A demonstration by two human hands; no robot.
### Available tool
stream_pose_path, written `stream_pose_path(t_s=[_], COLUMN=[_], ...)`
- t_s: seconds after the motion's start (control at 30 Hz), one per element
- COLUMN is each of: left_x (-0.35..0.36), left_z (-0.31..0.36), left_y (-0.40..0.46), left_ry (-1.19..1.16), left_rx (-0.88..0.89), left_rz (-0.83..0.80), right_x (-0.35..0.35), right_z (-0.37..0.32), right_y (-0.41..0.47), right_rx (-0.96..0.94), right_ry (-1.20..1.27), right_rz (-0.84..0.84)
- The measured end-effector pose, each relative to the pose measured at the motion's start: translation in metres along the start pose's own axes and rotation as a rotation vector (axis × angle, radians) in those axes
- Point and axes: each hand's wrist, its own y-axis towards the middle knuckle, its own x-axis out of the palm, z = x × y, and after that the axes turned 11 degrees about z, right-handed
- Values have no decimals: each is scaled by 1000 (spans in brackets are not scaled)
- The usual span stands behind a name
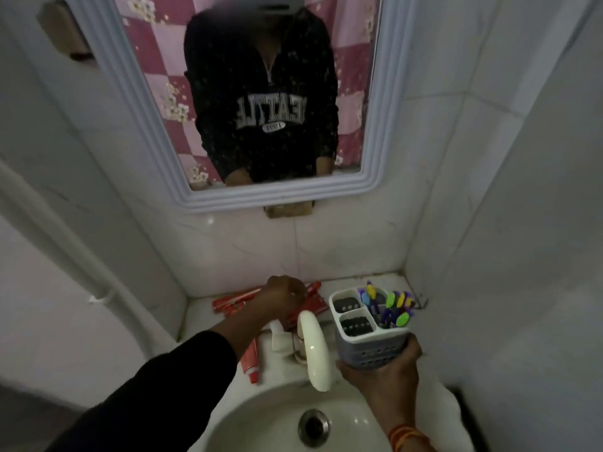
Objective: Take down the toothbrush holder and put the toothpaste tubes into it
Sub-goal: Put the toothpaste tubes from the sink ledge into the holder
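Over the sink (267, 415), right hand (381, 373) grips holder (368, 334); left hand (284, 296) clasps toothpaste tube (313, 290).

Person: left arm (182, 383) in long black sleeve; right wrist w/ orange-red thread band (406, 433); mirror reflection shows black zip sweatshirt (261, 102), white lettering.

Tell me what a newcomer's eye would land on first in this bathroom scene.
First, the toothbrush holder, held in the right hand over the basin's right rim, with bright toothbrushes crowding its rear right compartment while two others sit empty. Next, the left hand reaching over the red toothpaste tubes on the ledge behind the white tap. Above hangs a framed mirror.
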Motion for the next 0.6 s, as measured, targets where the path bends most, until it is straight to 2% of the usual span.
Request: stream_pose_path(t_s=[0.17, 0.37, 0.6], left_x=[14, 44, 32], left_z=[5, 14, 12], left_y=[31, 39, 44], left_ry=[218, 503, 325], left_rx=[41, 188, 166], left_rz=[-186, -182, -72], right_x=[6, 0, 0], right_z=[37, 42, 50], right_y=[-7, -6, -1], right_rx=[36, 27, 99], right_ry=[10, -17, 17], right_rz=[-48, -97, -170])
